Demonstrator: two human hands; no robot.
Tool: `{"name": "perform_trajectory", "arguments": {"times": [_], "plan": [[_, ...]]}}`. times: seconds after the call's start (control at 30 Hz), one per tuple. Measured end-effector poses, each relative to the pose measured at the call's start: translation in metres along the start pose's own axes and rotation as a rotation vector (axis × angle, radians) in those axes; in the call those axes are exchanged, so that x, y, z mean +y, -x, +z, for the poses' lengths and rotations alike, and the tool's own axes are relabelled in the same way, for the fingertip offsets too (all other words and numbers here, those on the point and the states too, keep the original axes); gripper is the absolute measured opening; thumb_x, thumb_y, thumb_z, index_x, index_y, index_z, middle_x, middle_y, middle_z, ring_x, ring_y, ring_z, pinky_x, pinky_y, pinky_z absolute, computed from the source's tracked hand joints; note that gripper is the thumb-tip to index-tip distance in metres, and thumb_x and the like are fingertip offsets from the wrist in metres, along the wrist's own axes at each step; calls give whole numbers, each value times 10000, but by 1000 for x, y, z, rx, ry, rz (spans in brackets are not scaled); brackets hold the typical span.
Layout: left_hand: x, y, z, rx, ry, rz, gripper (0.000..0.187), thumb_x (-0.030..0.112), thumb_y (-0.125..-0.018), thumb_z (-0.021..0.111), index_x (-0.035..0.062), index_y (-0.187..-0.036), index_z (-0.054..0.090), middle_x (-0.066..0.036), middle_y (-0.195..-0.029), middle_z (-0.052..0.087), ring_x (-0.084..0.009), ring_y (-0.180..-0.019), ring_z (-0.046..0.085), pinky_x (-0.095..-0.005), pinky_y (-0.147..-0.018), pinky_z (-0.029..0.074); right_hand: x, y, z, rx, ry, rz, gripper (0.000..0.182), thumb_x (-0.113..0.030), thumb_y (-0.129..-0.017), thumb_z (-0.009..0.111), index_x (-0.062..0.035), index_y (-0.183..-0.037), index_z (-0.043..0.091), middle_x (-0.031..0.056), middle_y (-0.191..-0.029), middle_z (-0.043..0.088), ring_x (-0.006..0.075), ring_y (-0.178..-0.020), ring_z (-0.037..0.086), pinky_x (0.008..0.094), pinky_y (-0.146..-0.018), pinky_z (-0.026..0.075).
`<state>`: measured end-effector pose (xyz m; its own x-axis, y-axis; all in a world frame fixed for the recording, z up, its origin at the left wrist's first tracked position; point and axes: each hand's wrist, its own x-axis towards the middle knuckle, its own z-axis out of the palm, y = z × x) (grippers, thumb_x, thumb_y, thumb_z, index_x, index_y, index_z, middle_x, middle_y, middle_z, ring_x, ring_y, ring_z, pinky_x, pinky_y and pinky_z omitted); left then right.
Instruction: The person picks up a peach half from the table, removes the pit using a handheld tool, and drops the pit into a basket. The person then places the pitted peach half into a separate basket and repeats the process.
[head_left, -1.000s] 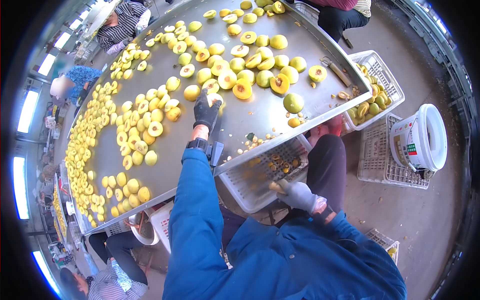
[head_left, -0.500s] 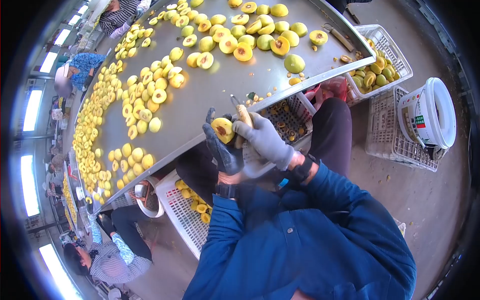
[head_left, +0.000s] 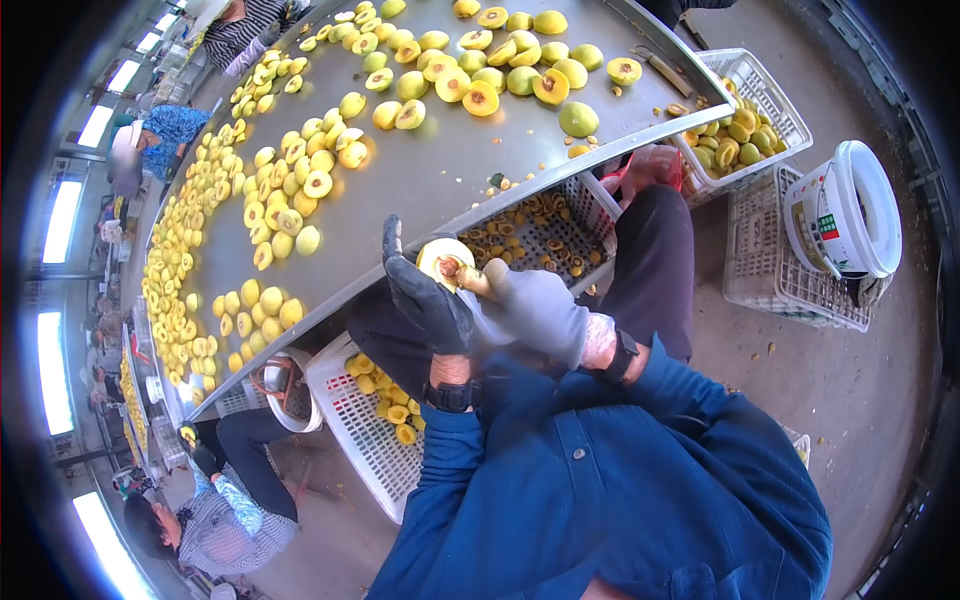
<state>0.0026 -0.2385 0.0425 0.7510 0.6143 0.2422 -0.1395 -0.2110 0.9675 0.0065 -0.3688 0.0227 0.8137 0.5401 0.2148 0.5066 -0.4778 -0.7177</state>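
My left hand [head_left: 432,305], in a dark glove, cups a yellow peach half [head_left: 436,252] with its cut face up, and some fingers stretch past it. Gripped in my right hand [head_left: 543,308], in a grey glove, is a pitting tool by its wooden handle [head_left: 478,283]. The tool's working end meets the reddish pit area at the middle of the peach half; its metal tip is hidden. Both hands are above my lap, just off the edge of the metal table [head_left: 400,180].
Many peach halves [head_left: 290,190] lie on the table, with another wooden-handled tool [head_left: 665,72] near its corner. Below the edge sits a crate of pits and scraps [head_left: 545,235]. Other crates hold peach halves [head_left: 740,135], [head_left: 385,400]. A white bucket [head_left: 835,215] stands on a crate at right.
My right hand has turned the tool from pointing up to pointing into the peach half. The peach half has tilted face up in my left hand.
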Motion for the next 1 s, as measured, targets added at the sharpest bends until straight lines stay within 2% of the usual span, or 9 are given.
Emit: {"name": "perform_trajectory", "arguments": {"times": [0.07,0.17,0.3,0.33,0.47,0.7,0.83,0.87,1.0], "plan": [[5,4,-2,-38,109,-101,564,361,-1035,269,-54,-1383,427,-178,-1318,542,-267,-1144,551,-373,-1016,417,1,2,-1,-81,-19,33,253,-270,-847,659,-95,-961,516,128,-714,624,367,-588,625,453,-525,489],[-3,-1,-8,-37,-247,177,595,446,-1043,252,3,-1396,432,-126,-1208,576,-194,-1012,576,-328,-917,469,7,2,-9,-84,-35,39,249,-250,-852,654,-85,-972,510,148,-732,638,376,-610,632,474,-547,490],[12,-2,-10,-231,-292,146,582,425,-1045,261,-10,-1380,450,-127,-1203,585,-196,-986,589,-330,-878,488,12,7,-3,-137,-351,50,261,-219,-875,632,15,-942,538,192,-673,632,374,-614,646,476,-587,498],[18,-5,-6,-244,-275,150,584,428,-1043,264,-12,-1376,457,-126,-1190,592,-200,-974,593,-332,-867,494,13,8,7,-144,-847,125,215,-190,-900,595,7,-982,567,72,-607,571,218,-495,586,385,-485,463],[25,2,14,-118,76,95,537,374,-1025,313,-28,-1347,467,-122,-912,673,-218,-826,658,-353,-769,541,-14,3,-47,-545,-1462,580,202,-230,-921,593,-44,-1001,594,-16,-631,523,41,-448,456,205,-385,324],[15,-8,-33,-605,-159,143,536,399,-1016,335,-31,-1028,655,-137,-920,694,-228,-767,669,-356,-738,548,-4,14,-45,-611,-905,391,228,-242,-909,609,-49,-1031,601,-61,-622,489,26,-485,448,210,-429,337],[14,0,-19,-495,68,76,584,498,-1010,342,-10,-1015,631,-127,-901,677,-224,-767,656,-345,-733,543,-6,10,-40,-740,-1143,499,244,-244,-902,639,-38,-1033,630,-66,-666,529,56,-551,506,235,-502,422],[11,3,-17,-481,67,68,597,515,-1008,336,-5,-1014,628,-125,-902,673,-224,-773,651,-344,-738,541,6,16,-10,-439,-1017,135,244,-264,-891,651,-41,-988,633,-24,-667,585,119,-576,571,300,-554,478],[3,7,-9,-507,288,-74,667,608,-994,290,11,-1009,589,-136,-832,643,-234,-746,632,-349,-707,540,26,11,-3,-278,-549,-47,204,-248,-864,657,-51,-917,641,170,-710,632,309,-626,648,384,-600,510]]}}
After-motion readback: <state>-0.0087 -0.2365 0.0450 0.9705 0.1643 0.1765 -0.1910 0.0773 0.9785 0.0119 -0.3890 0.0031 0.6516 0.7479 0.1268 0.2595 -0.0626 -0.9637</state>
